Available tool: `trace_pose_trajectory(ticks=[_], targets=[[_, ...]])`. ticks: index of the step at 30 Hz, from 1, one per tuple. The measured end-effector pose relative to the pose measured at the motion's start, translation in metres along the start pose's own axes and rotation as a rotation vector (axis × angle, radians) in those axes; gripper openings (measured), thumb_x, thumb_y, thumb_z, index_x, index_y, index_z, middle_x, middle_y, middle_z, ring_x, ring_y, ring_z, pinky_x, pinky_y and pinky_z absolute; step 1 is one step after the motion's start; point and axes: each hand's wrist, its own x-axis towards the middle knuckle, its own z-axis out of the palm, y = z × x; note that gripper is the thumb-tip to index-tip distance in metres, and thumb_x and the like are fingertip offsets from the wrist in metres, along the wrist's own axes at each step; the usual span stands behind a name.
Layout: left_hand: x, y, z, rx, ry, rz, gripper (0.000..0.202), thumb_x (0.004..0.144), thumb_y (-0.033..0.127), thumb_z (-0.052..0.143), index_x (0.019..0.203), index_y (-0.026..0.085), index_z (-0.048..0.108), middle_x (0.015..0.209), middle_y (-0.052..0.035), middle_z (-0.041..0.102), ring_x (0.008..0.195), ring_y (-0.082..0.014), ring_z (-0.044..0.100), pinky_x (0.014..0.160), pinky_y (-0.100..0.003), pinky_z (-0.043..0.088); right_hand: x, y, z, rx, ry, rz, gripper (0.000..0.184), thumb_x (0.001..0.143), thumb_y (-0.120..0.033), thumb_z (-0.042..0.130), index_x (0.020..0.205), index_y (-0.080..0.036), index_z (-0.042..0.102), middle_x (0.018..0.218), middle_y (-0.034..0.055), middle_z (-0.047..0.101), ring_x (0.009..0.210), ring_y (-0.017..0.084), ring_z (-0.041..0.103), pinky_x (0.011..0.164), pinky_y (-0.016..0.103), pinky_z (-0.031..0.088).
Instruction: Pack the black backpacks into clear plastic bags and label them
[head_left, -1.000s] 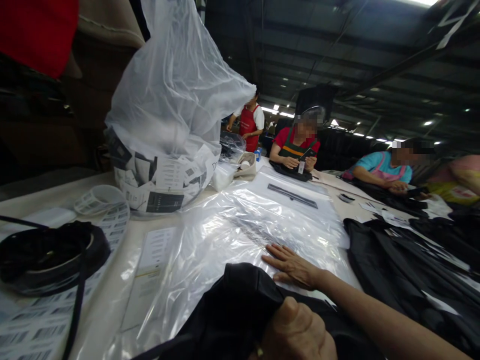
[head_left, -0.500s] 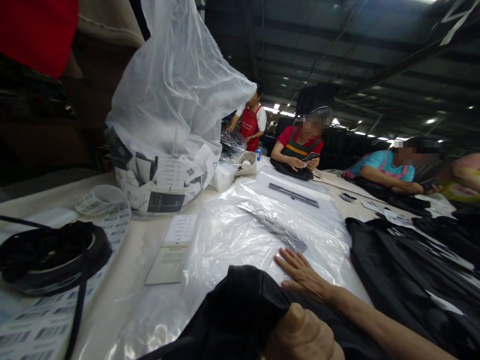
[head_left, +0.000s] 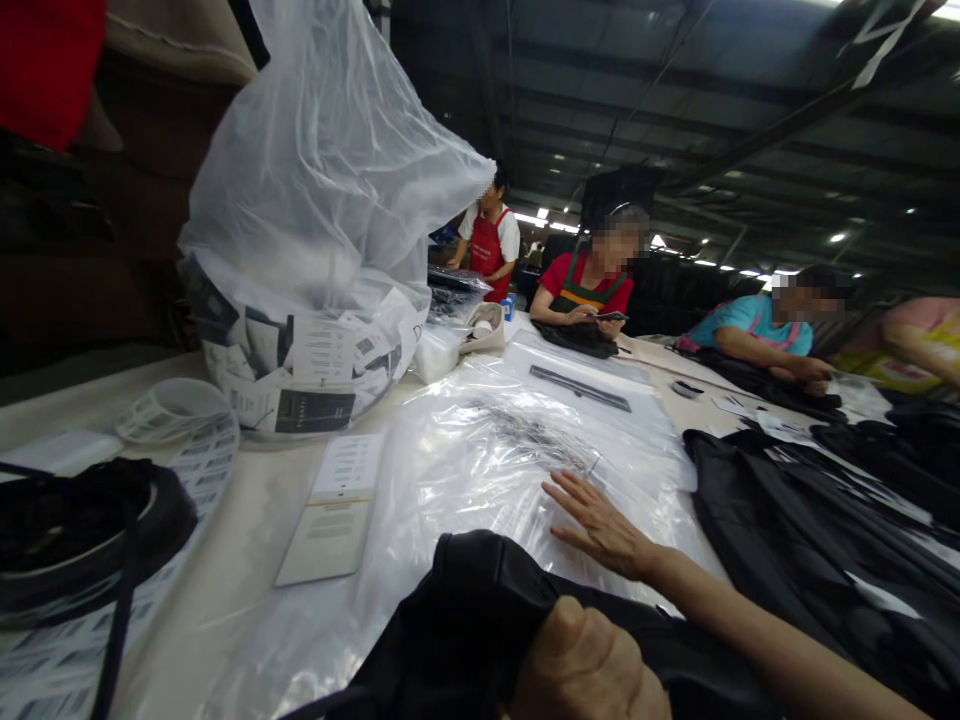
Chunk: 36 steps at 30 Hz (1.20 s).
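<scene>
My left hand (head_left: 592, 665) is a closed fist near the bottom edge, gripping a black smooth-fabric article (head_left: 465, 620) whose exact kind I cannot make out. Its folded upper edge bulges up beside the fist. Reaching in from the right, my right hand (head_left: 596, 525) has its fingers spread, palm down, over clear plastic bags (head_left: 442, 460) spread on the table. It holds nothing; whether it touches the plastic I cannot tell. Dark strips show on or through the plastic, one of them a dark printed strip (head_left: 581, 388).
At left stand a big clear plastic bag of tags (head_left: 315, 380), a roll of barcode labels (head_left: 176, 410) and a black tape roll (head_left: 90, 540). Cards (head_left: 330, 530) lie beside the plastic. Black fabric pieces (head_left: 795, 540) cover the right side. Several co-workers are around the table.
My right hand has lifted slightly and its fingers have spread wider. The dark strip near its fingertips now looks crumpled and blurred. My left hand keeps its grip; the view has shifted slightly.
</scene>
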Motion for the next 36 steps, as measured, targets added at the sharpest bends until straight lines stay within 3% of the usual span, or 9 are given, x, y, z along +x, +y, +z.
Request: trace_pose_trajectory(ticks=[4, 8, 13, 20, 23, 26, 28, 32, 36], targets=[[0.019, -0.001, -0.009, -0.021, 0.095, -0.004, 0.027, 0.077, 0.018, 0.048, 0.05, 0.02, 0.047, 0.051, 0.0003, 0.046, 0.055, -0.0129, 0.047, 0.061, -0.031, 0.037, -0.008, -0.009, 0.018, 0.086, -0.108, 0.052, 0.059, 0.089, -0.056, 0.032, 0.141, -0.028, 0.027, 0.15, 0.0091, 0.016, 0.137, 0.029, 0.009, 0.109, 0.056, 0.011], [0.035, -0.005, -0.015, -0.058, 0.136, -0.019, 0.028, 0.071, 0.007, 0.045, 0.045, 0.018, 0.042, 0.048, 0.0023, 0.04, 0.049, -0.0109, 0.038, 0.061, -0.029, 0.031, -0.006, 0.014, 0.007, 0.179, -0.043, -0.011, 0.049, 0.092, -0.051, 0.029, 0.135, -0.029, 0.041, 0.147, 0.0051, 0.028, 0.137, 0.025, 0.017, 0.11, 0.05, 0.016], [0.036, -0.009, -0.018, -0.095, 0.111, -0.037, 0.028, 0.072, 0.006, 0.043, 0.047, 0.018, 0.043, 0.046, 0.0022, 0.04, 0.05, -0.0124, 0.038, 0.061, -0.03, 0.03, -0.007, 0.052, -0.016, 0.311, 0.21, 0.125, 0.033, 0.078, -0.048, 0.056, 0.102, -0.031, 0.068, 0.115, 0.0017, 0.065, 0.114, 0.024, 0.054, 0.1, 0.04, 0.039], [0.034, -0.013, -0.021, -0.116, 0.046, -0.046, 0.03, 0.081, 0.013, 0.045, 0.051, 0.017, 0.046, 0.05, 0.0006, 0.044, 0.055, -0.0142, 0.041, 0.065, -0.03, 0.032, 0.004, 0.059, -0.032, 0.334, 0.706, 0.546, 0.051, 0.086, -0.047, 0.026, 0.087, -0.015, 0.066, 0.071, 0.009, 0.067, 0.062, 0.019, 0.063, 0.061, 0.033, 0.049], [0.034, -0.019, -0.021, -0.151, -0.091, -0.1, 0.029, 0.085, 0.021, 0.045, 0.057, 0.017, 0.048, 0.056, -0.0002, 0.048, 0.058, -0.0155, 0.043, 0.066, -0.032, 0.032, 0.001, 0.046, -0.048, 0.337, 0.822, 0.603, 0.059, 0.087, -0.051, 0.019, 0.076, -0.013, 0.063, 0.057, 0.006, 0.06, 0.05, 0.016, 0.056, 0.048, 0.027, 0.041], [0.043, -0.031, -0.02, -0.19, -0.301, -0.25, 0.03, 0.089, 0.031, 0.042, 0.063, 0.017, 0.051, 0.063, -0.0019, 0.053, 0.062, -0.0182, 0.048, 0.065, -0.034, 0.033, -0.014, 0.028, -0.065, 0.257, 0.872, 0.587, 0.055, 0.084, -0.06, 0.026, 0.07, -0.019, 0.059, 0.058, 0.0032, 0.058, 0.053, 0.015, 0.054, 0.051, 0.026, 0.037], [0.055, -0.039, -0.017, -0.181, -0.489, -0.35, 0.033, 0.092, 0.029, 0.034, 0.067, 0.018, 0.053, 0.067, -0.0032, 0.057, 0.067, -0.0206, 0.052, 0.068, -0.037, 0.035, -0.026, 0.015, -0.072, 0.187, 0.86, 0.556, 0.052, 0.078, -0.068, 0.036, 0.066, -0.022, 0.057, 0.057, 0.0004, 0.057, 0.053, 0.015, 0.052, 0.053, 0.026, 0.034], [0.083, -0.051, -0.007, -0.118, -0.919, -0.387, 0.039, 0.093, 0.022, 0.022, 0.081, 0.018, 0.059, 0.078, -0.006, 0.065, 0.078, -0.0247, 0.06, 0.078, -0.044, 0.038, -0.042, -0.003, -0.074, 0.069, 0.817, 0.505, 0.058, 0.065, -0.08, 0.044, 0.062, -0.023, 0.055, 0.055, -0.0003, 0.057, 0.05, 0.015, 0.052, 0.053, 0.025, 0.028], [0.095, -0.064, 0.01, -0.108, -1.074, -0.426, 0.031, 0.088, 0.018, 0.03, 0.1, 0.018, 0.059, 0.1, -0.0085, 0.066, 0.085, -0.0252, 0.065, 0.078, -0.04, 0.043, -0.046, -0.011, -0.071, -0.121, 0.784, 0.403, 0.062, 0.067, -0.081, 0.04, 0.067, -0.021, 0.055, 0.058, 0.0025, 0.061, 0.052, 0.016, 0.056, 0.052, 0.025, 0.028]])
